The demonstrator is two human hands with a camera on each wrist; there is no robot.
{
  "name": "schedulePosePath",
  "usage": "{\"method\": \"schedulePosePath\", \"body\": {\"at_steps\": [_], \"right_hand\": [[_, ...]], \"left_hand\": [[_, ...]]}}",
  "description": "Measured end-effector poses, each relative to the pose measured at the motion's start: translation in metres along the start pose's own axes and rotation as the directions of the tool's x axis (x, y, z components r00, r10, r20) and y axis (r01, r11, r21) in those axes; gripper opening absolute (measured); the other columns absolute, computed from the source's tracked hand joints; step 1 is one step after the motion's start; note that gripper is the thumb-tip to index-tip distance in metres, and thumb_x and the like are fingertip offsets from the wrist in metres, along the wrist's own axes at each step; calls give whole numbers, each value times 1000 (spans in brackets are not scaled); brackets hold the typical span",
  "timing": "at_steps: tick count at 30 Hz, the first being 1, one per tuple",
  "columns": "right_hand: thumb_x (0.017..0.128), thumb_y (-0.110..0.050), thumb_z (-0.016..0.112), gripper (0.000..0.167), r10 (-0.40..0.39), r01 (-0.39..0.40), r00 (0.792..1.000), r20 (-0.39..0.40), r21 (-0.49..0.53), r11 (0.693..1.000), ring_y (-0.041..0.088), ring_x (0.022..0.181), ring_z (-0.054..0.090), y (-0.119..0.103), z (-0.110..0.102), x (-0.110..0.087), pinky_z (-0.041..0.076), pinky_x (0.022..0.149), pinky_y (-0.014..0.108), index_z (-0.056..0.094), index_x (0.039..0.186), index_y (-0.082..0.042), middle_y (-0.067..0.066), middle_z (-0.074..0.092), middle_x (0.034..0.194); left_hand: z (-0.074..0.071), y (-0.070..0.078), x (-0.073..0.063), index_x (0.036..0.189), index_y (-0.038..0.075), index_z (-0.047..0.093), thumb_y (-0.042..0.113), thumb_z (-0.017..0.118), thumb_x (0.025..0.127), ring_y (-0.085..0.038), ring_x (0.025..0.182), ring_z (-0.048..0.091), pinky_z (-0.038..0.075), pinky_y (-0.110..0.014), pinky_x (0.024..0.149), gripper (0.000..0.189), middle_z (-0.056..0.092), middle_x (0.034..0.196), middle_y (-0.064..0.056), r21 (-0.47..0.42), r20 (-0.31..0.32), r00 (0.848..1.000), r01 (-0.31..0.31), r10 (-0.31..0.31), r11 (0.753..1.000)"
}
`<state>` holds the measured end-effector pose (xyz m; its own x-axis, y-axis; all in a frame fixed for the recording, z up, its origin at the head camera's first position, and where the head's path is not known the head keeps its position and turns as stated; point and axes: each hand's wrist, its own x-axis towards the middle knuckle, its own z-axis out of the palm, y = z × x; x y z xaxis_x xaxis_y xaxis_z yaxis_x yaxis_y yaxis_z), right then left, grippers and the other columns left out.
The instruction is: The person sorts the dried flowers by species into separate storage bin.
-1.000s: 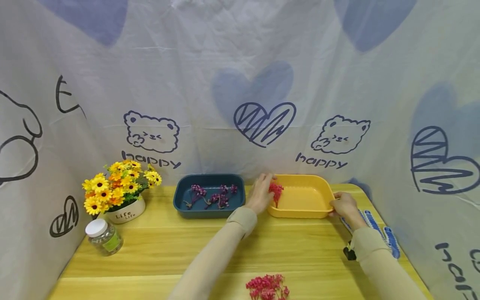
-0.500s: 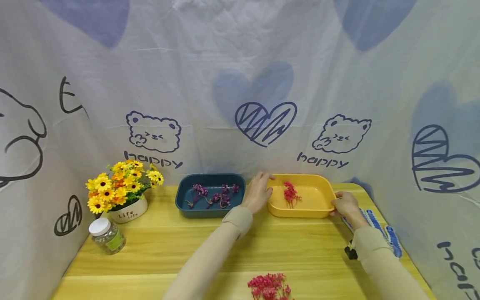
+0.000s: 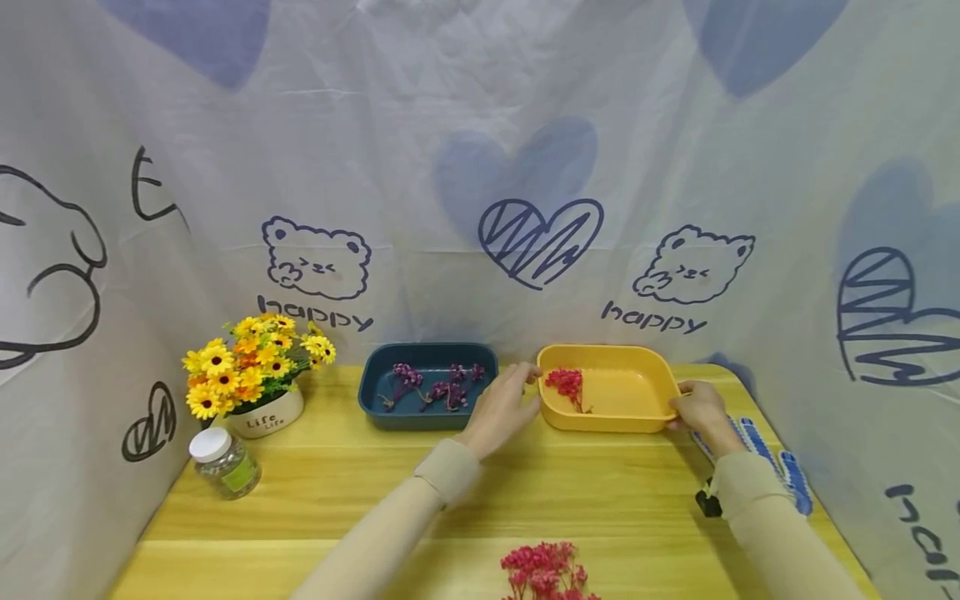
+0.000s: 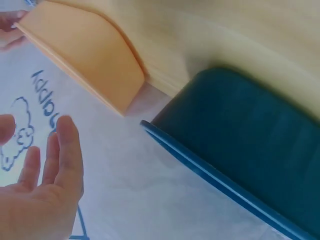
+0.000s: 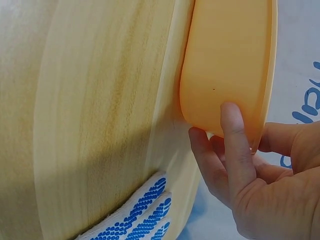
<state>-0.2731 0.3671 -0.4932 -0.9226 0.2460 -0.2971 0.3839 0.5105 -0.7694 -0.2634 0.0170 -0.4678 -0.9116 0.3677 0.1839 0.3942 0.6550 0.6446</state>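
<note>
A yellow tray (image 3: 626, 393) sits at the back right of the table, with a pink dried-flower sprig (image 3: 566, 385) lying in its left part. My right hand (image 3: 701, 408) grips the tray's right end; in the right wrist view the thumb and fingers of that hand (image 5: 270, 185) are around its rim and corner. Between the two trays is my left hand (image 3: 501, 410), fingers loosely extended near the yellow tray's left rim. In the left wrist view the left hand (image 4: 47, 200) holds nothing. Left of it stands a dark blue tray (image 3: 427, 420) containing several purple sprigs (image 3: 447, 392).
More pink sprigs (image 3: 543, 570) lie at the table's front edge. On the left are a pot of yellow flowers (image 3: 258, 367) and a white-lidded jar (image 3: 227, 467). A blue-and-white glove (image 3: 795, 483) and a small black object (image 3: 707, 502) lie by my right forearm.
The pink sprig leaves my left fingers and lies in the yellow tray, then ends up further left inside it. My left hand draws back slightly; my right hand keeps its grip.
</note>
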Motion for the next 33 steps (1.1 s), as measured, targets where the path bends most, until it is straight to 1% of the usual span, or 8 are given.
{"method": "schedulePosePath", "body": {"at_steps": [11, 14, 17, 21, 25, 29, 31, 33], "right_hand": [[100, 1, 48, 49, 3, -3, 1000, 3, -24, 1000, 9, 58, 68, 4, -4, 3, 65, 65, 31, 40, 144, 23, 37, 59, 117], [101, 1, 47, 50, 3, -3, 1000, 1, -20, 1000, 9, 57, 68, 5, -5, 4, 64, 64, 30, 39, 145, 23, 38, 58, 119], [101, 1, 47, 51, 7, -7, 1000, 5, -9, 1000, 9, 58, 69, 4, -5, 5, 64, 64, 30, 39, 146, 23, 39, 57, 122], [101, 1, 47, 50, 12, -12, 1000, 9, -6, 1000, 10, 59, 69, 2, -4, 5, 64, 64, 30, 40, 145, 23, 39, 57, 122], [101, 2, 47, 49, 14, -14, 1000, 10, -7, 1000, 10, 59, 69, 2, -1, 5, 65, 64, 30, 40, 145, 23, 37, 59, 119], [100, 2, 47, 49, 13, -13, 1000, 14, -3, 1000, 10, 59, 69, 3, 1, 7, 65, 65, 31, 41, 144, 23, 36, 59, 117], [100, 2, 47, 49, 14, -14, 1000, 14, -2, 1000, 10, 59, 70, 3, 1, 8, 65, 66, 31, 41, 145, 22, 36, 59, 117], [100, 1, 47, 49, 13, -13, 1000, 13, -2, 1000, 11, 60, 70, 3, 1, 8, 65, 66, 32, 41, 145, 22, 36, 58, 118]], "left_hand": [[-7, -1, -60, 138, 13, 58, 22, 68, 102, -28, 109, 68, 57, -34, 90, 38, 67, 130, -9, -154, 154, 988, -1, 25, 988], [-8, 3, -73, 138, 13, 58, 24, 69, 101, -26, 108, 67, 56, -34, 89, 40, 67, 131, -10, -197, 204, 979, 19, 22, 980], [-7, 7, -85, 138, 14, 59, 26, 72, 100, -25, 108, 66, 56, -33, 89, 42, 67, 130, -11, -228, 276, 961, 58, 7, 972], [-6, 10, -103, 140, 16, 58, 21, 73, 99, -24, 111, 67, 56, -32, 90, 45, 68, 129, -12, -205, 402, 916, 102, -12, 973], [-9, 13, -123, 144, 15, 55, 17, 72, 97, -18, 111, 64, 55, -33, 93, 51, 66, 129, -9, -111, 498, 866, 122, -51, 986], [-11, 17, -143, 151, 21, 50, 34, 73, 98, -17, 118, 61, 55, -37, 98, 59, 60, 136, -2, 40, 585, 802, 123, -123, 992], [-11, 18, -150, 153, 23, 47, 43, 74, 98, -18, 116, 62, 57, -37, 95, 65, 56, 137, -1, 94, 624, 767, 119, -151, 988], [-9, 19, -156, 155, 23, 43, 49, 74, 97, -17, 110, 63, 57, -35, 89, 71, 52, 136, 0, 121, 646, 745, 116, -168, 986]]}}
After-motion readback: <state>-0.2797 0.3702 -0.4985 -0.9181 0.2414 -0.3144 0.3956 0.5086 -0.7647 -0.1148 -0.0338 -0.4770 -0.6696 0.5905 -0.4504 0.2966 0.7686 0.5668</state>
